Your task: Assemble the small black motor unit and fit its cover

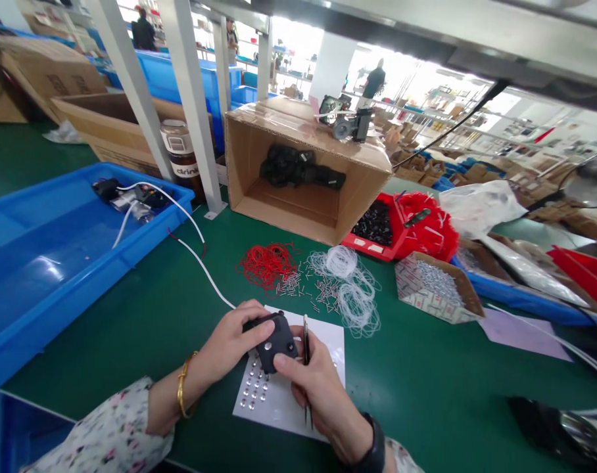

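My left hand (234,341) is closed on a small black plastic housing (273,351), gripping it from the left side. A round silvery dot shows on its face. With its thumb on the housing's lower right edge, my right hand (315,374) also keeps a pair of tweezers (306,341) upright between the fingers. Beneath both hands lies a white sheet (283,410) bearing rows of small round clear dots (254,387). A white cable (202,266) runs from near the left hand toward the blue tray.
Red thread-like wire (267,264), white coils (360,305) and loose metal pins (328,292) lie beyond the sheet. A cardboard box (308,213) stands behind them. The blue tray (155,256) is at left; a carton of screws (439,286) and a red bin (375,249) are at right.
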Demonstrator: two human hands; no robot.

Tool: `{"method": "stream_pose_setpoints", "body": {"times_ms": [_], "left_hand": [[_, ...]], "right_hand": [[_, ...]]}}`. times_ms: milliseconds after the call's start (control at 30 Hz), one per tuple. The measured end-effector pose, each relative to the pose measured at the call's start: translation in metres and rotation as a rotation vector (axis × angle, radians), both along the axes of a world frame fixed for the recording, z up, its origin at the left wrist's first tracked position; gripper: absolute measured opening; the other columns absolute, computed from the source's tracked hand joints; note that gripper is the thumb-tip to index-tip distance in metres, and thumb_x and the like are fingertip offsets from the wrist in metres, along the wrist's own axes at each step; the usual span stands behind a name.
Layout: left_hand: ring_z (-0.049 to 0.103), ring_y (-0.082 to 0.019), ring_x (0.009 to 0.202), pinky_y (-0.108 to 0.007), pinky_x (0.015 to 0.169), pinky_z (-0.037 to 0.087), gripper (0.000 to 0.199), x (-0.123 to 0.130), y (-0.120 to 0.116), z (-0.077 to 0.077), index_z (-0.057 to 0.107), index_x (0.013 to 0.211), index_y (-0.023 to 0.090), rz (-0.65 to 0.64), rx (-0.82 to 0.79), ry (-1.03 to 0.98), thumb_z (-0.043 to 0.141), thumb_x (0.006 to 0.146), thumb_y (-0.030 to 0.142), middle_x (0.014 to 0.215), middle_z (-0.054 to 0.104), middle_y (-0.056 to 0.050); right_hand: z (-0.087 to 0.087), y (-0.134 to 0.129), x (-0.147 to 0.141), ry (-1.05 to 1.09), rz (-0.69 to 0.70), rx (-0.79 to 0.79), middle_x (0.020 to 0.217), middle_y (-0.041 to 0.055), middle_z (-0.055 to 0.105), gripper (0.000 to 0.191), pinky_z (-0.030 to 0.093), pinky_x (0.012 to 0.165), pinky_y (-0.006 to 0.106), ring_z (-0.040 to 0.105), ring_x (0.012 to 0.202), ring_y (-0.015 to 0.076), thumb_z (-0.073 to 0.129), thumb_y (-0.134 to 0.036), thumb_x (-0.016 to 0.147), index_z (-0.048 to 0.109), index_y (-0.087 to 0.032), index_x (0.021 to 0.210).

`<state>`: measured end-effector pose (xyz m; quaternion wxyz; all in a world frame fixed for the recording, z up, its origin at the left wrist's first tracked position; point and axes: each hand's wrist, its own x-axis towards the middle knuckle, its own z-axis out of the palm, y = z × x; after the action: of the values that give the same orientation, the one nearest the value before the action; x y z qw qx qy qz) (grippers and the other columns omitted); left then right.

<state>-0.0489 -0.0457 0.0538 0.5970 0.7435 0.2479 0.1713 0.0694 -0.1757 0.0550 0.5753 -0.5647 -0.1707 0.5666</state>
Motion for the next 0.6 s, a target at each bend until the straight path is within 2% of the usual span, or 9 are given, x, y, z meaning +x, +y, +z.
{"method": "stream_pose_setpoints", "body": {"times_ms": [233, 400, 500, 600], "left_hand": [[0.053, -0.018, 0.084, -0.026, 0.074, 0.04, 0.032, -0.002, -0.005, -0.004, 0.066, 0.087, 0.016, 0.025, -0.043, -0.035, 0.052, 0.085, 0.045, 0.086, 0.054, -0.003], [0.053, -0.018, 0.086, -0.028, 0.076, 0.041, 0.029, 0.002, 0.0, 0.006, 0.065, 0.091, 0.018, -0.047, 0.041, -0.033, 0.052, 0.085, 0.044, 0.089, 0.054, -0.003], [0.051, -0.02, 0.095, -0.031, 0.083, 0.041, 0.023, 0.004, 0.004, 0.014, 0.061, 0.096, 0.019, -0.102, 0.227, -0.045, 0.06, 0.081, 0.036, 0.098, 0.055, -0.004], [0.045, -0.023, 0.108, -0.038, 0.096, 0.035, 0.031, 0.006, 0.005, 0.011, 0.055, 0.104, 0.022, -0.154, 0.549, -0.032, 0.067, 0.075, 0.022, 0.11, 0.054, -0.003]], "right_hand": [[0.0, -0.003, 0.003, -0.068, 0.045, -0.006, 0.072, -0.0024, 0.055, 0.059, 0.023, 0.028, 0.011, 0.031, 0.035, -0.0011, 0.078, -0.044, 0.062, 0.05, -0.013, 0.104], [0.003, -0.004, 0.014, -0.187, 0.144, 0.032, 0.078, -0.0003, 0.057, 0.058, 0.024, 0.029, 0.014, 0.032, 0.037, 0.0007, 0.074, -0.046, 0.067, 0.051, -0.014, 0.109], [0.003, -0.004, 0.025, -0.493, 0.157, 0.106, 0.088, 0.0022, 0.058, 0.052, 0.034, 0.039, 0.016, 0.044, 0.049, 0.0048, 0.076, -0.038, 0.067, 0.052, -0.017, 0.108], [-0.006, -0.004, 0.039, -1.069, 0.178, 0.241, 0.103, 0.0069, 0.056, 0.042, 0.049, 0.063, 0.025, 0.056, 0.082, 0.0165, 0.069, -0.019, 0.07, 0.052, -0.019, 0.109]]}}
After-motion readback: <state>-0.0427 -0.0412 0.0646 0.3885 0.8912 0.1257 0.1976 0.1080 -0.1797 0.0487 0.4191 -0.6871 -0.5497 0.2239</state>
